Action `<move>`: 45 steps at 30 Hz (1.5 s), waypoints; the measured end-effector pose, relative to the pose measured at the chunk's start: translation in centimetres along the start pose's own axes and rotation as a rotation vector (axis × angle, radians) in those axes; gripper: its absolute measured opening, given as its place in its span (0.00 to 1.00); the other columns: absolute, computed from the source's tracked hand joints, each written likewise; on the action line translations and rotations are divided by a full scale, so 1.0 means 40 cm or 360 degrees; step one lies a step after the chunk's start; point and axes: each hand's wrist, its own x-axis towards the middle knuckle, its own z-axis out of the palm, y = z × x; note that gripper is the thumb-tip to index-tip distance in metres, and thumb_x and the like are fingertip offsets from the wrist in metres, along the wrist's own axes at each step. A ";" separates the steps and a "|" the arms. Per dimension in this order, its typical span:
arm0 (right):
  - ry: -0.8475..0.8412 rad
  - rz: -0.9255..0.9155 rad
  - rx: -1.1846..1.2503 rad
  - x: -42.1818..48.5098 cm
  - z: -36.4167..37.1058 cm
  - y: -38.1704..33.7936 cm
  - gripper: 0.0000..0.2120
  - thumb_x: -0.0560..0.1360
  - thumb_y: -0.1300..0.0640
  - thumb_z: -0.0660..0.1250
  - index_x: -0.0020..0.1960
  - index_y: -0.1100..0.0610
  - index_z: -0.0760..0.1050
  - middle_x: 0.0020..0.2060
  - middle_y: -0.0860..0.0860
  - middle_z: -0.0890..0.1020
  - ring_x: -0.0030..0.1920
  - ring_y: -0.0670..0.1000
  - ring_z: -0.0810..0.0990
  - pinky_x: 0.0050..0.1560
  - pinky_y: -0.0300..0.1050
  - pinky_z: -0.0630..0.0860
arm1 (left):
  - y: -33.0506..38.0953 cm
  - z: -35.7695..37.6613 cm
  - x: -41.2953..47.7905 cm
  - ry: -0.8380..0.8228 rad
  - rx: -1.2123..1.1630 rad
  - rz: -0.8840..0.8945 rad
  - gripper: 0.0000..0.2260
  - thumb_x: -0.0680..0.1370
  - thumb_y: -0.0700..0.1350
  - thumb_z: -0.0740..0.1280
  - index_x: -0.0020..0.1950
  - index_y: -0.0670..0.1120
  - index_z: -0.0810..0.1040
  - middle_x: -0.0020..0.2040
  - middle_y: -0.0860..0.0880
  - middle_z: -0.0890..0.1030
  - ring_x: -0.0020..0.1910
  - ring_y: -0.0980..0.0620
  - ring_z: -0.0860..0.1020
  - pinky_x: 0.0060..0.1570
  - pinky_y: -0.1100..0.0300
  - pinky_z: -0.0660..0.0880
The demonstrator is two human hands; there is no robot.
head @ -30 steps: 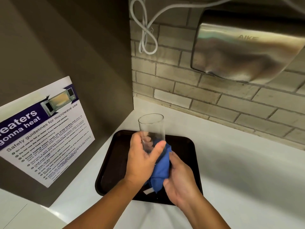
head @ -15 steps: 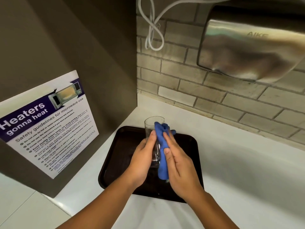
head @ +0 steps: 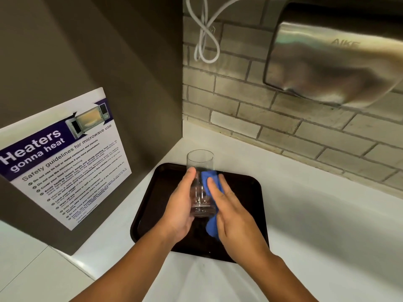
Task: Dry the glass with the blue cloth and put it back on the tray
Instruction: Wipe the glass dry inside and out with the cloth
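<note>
Glass (head: 200, 184) upright, held above the dark tray (head: 150, 203), mouth up; my left hand (head: 180, 205) wraps its left side, thumb high on the wall, fingers curled round the back, closed on it; my right hand (head: 231, 212) lies nearly flat, fingers together, pressing the blue cloth (head: 209, 182) against the glass's right wall; cloth trapped between palm and glass, one end bunched near mid-height, the other hanging out below the base.

Change: a second ago the cloth was balled low under the base, my right hand cupped beneath; half a second ago it had ridden up to the rim; now it sits lower again, below the rim, along the side; so I am stroking up and down the outer wall; base done first, side now.

Meaning, as I judge it: drying is midway; inside of the glass not yet wiped so far as these views tell; cannot tell whether droplets remain, the glass is too clear.

Tray rests on the white counter (head: 305, 214) in the corner, directly under the glass; set-down will be short, straight down; risk is a wet glass slipping in my left grip.
</note>
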 end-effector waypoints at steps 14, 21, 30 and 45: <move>0.0030 -0.0087 -0.0500 0.027 0.006 -0.003 0.44 0.80 0.68 0.72 0.86 0.44 0.55 0.88 0.53 0.55 0.58 0.54 0.87 0.56 0.47 0.87 | -0.036 -0.008 -0.012 0.0268 0.0478 0.0317 0.21 0.88 0.68 0.52 0.66 0.66 0.83 0.55 0.70 0.89 0.57 0.73 0.84 0.53 0.75 0.79; 0.0000 -0.0200 -0.0620 0.014 0.022 -0.015 0.49 0.65 0.71 0.85 0.81 0.53 0.71 0.82 0.60 0.69 0.71 0.60 0.83 0.54 0.48 0.89 | -0.036 -0.001 -0.028 0.0326 0.0587 0.0457 0.19 0.86 0.69 0.51 0.64 0.68 0.78 0.54 0.75 0.86 0.57 0.76 0.82 0.51 0.82 0.74; 0.0050 -0.0338 -0.0696 0.036 0.011 -0.020 0.47 0.64 0.73 0.83 0.80 0.56 0.73 0.82 0.59 0.70 0.80 0.63 0.71 0.66 0.55 0.84 | -0.062 -0.002 -0.020 0.0295 0.0635 0.0496 0.17 0.92 0.56 0.53 0.75 0.59 0.77 0.57 0.72 0.87 0.59 0.71 0.85 0.54 0.77 0.77; 0.0077 -0.0143 -0.0413 0.048 0.009 -0.002 0.39 0.80 0.70 0.70 0.86 0.54 0.59 0.87 0.56 0.58 0.79 0.61 0.74 0.71 0.57 0.80 | -0.063 -0.012 -0.012 0.0374 0.0541 0.0424 0.14 0.90 0.62 0.55 0.64 0.67 0.80 0.53 0.71 0.88 0.54 0.73 0.85 0.48 0.77 0.78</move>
